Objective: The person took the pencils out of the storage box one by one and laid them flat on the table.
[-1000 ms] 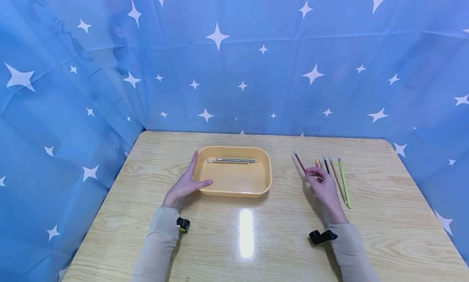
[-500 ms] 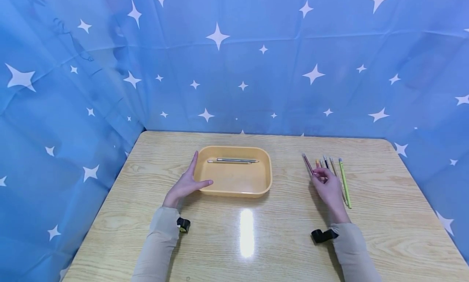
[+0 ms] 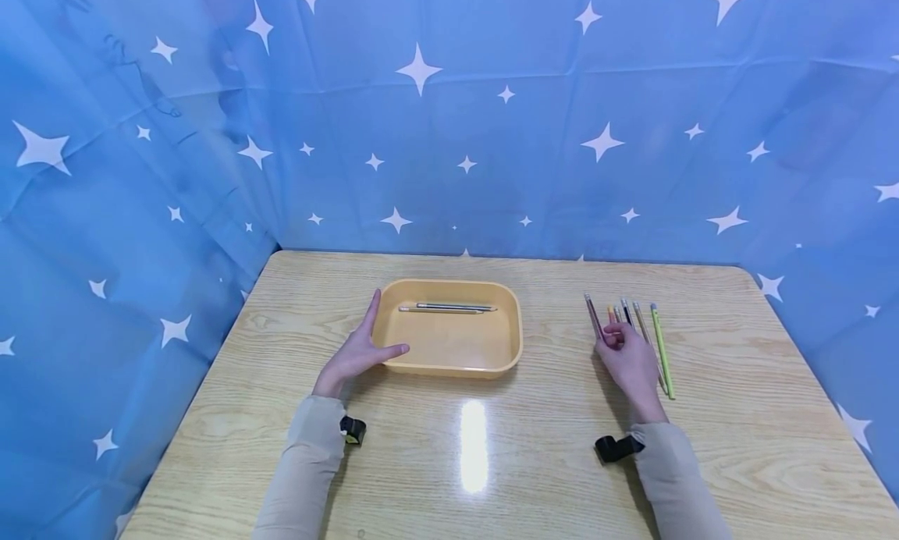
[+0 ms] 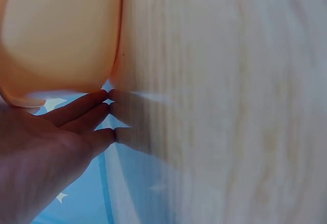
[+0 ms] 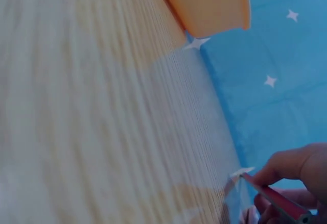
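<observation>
My left hand (image 3: 354,354) rests at the left end of a yellow-orange plastic tray (image 3: 456,368), fingers straight along its outside and thumb over the front rim. In the left wrist view, the fingertips touch the table beside the tray wall (image 4: 61,30). Two pencils (image 3: 445,309) lie side by side in the tray. My right hand (image 3: 628,360) pinches a dark red pencil (image 3: 593,315) between thumb and fingers, close over the table. In the right wrist view, the red pencil (image 5: 278,198) slants under the thumb. Just right of this hand lie several other pencils, partly hidden by it.
A lime green pencil (image 3: 662,353) lies at the right edge of the group, beside a tan one (image 3: 642,321). The wood-grain table (image 3: 548,446) ends at a blue curtain (image 3: 492,134) with white stars behind it. A light reflection shows on the tabletop.
My right hand has moved right with the dark red pencil, bringing it near the group of pencils and turning it more nearly upright in the head view. My left hand has stayed put.
</observation>
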The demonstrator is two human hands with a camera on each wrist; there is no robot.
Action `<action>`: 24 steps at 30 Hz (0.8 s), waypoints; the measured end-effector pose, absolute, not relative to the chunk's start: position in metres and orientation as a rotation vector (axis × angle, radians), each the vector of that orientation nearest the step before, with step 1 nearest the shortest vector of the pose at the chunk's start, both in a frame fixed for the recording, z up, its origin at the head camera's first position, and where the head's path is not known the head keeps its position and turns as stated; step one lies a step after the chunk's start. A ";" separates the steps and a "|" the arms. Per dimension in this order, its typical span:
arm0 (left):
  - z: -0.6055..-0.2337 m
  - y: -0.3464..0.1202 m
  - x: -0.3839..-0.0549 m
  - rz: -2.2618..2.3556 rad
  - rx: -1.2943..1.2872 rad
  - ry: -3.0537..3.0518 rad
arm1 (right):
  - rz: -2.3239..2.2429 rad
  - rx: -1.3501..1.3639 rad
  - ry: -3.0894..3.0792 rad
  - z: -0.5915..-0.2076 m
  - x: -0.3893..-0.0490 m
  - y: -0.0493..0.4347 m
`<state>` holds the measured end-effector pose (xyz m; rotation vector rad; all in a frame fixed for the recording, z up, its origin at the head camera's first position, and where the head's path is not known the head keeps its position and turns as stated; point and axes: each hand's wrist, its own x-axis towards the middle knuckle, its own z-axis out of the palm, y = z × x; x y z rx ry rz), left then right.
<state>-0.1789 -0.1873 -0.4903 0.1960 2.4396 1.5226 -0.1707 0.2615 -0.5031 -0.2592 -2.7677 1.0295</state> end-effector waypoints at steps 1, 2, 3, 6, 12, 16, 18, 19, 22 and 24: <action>-0.490 -0.187 -0.179 1.524 0.195 2.439 | 1.027 -0.266 -2.775 -0.503 -0.171 0.262; -0.490 -0.187 -0.179 1.525 0.196 2.437 | 1.024 -0.267 -2.780 -0.503 -0.171 0.262; -0.490 -0.187 -0.179 1.527 0.199 2.437 | 1.017 -0.269 -2.785 -0.503 -0.172 0.263; -0.491 -0.188 -0.179 1.533 0.206 2.437 | 1.010 -0.278 -2.796 -0.502 -0.172 0.263; -0.491 -0.187 -0.178 1.530 0.211 2.440 | 1.013 -0.263 -2.806 -0.498 -0.169 0.262; -0.492 -0.187 -0.179 1.519 0.222 2.452 | 0.992 -0.173 -2.789 -0.495 -0.167 0.257; -0.492 -0.188 -0.179 1.505 0.223 2.457 | 1.001 -0.125 -2.777 -0.493 -0.166 0.252; -0.492 -0.188 -0.179 1.498 0.225 2.459 | 1.006 -0.099 -2.774 -0.492 -0.165 0.250; -0.491 -0.188 -0.179 1.487 0.228 2.460 | 1.046 -0.031 -2.779 -0.490 -0.163 0.242; -0.490 -0.188 -0.178 1.492 0.224 2.457 | 1.063 0.006 -2.792 -0.489 -0.162 0.235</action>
